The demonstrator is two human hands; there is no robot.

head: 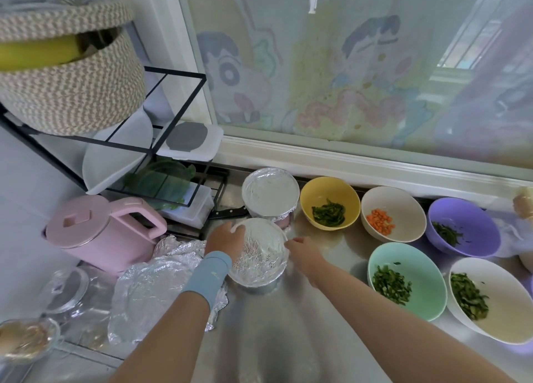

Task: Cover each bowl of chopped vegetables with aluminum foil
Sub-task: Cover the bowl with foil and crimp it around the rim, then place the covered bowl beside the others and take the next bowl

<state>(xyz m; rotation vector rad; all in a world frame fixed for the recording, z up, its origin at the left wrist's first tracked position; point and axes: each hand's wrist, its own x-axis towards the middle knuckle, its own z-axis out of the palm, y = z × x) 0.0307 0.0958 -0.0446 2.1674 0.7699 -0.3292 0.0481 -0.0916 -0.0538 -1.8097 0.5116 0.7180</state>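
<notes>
What lies in the near foil-covered bowl (261, 255) and the far foil-covered bowl (269, 192) is hidden; the white bowl (504, 319) is cut off at the right edge.

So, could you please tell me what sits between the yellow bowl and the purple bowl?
In the head view, a white bowl of diced carrot sits between the yellow bowl and the purple bowl, all uncovered.
</notes>
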